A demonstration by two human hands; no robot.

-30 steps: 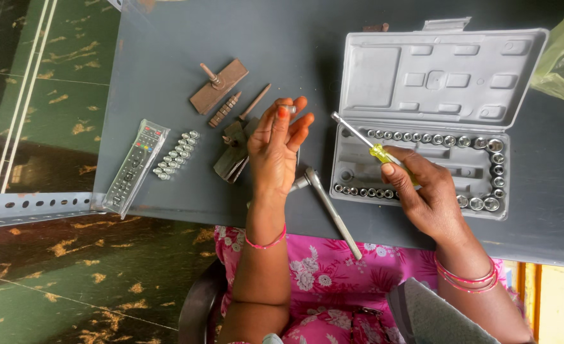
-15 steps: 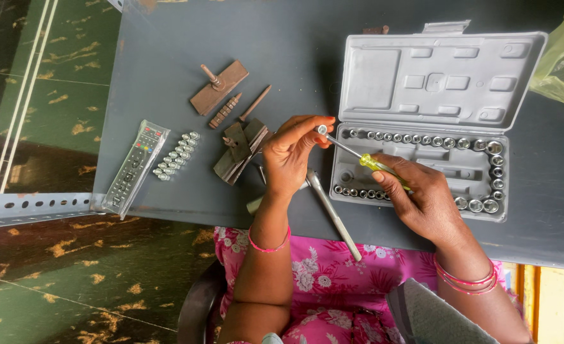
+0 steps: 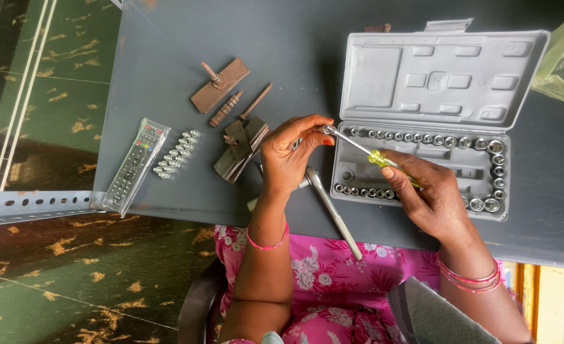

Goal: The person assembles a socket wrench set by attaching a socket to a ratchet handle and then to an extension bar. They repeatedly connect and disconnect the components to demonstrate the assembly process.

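While gripped, screwdriver point(image 3: 374, 156) tip up-left.

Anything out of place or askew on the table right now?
Mostly tidy. One oddity: a row of small sockets lies loose on the table beside the remote control, away from the open socket case. The ratchet handle also pokes past the table edge, over the lap.

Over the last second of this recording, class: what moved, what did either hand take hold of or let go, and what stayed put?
The left hand, open and raised above the table a second ago, swung right and closed its fingertips on the tip of the screwdriver. The right hand kept gripping the yellow handle, shifting only slightly. The open socket case, the ratchet handle, the remote, the row of sockets and the metal parts lay as before.
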